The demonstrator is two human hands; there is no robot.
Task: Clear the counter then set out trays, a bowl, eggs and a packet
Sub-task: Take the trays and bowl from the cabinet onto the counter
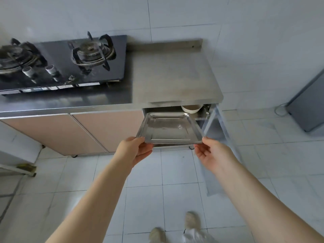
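In front of the open cabinet under the right end of the table [175,76], a person stands with both arms stretched forward. Table: steel top, two-burner gas stove [61,62] on its left part. Cabinet door [217,146] is swung out to the right. Tray [169,128]: steel, rectangular, held roughly level at the cabinet mouth, far edge just inside the opening. Left hand [135,149] grips the tray's near left corner, thumb on the rim, fingers curled beneath. Right hand [213,153] grips the near right corner the same way. Bowl [191,108]: white, on the upper cabinet shelf behind the tray, partly hidden by the table edge.
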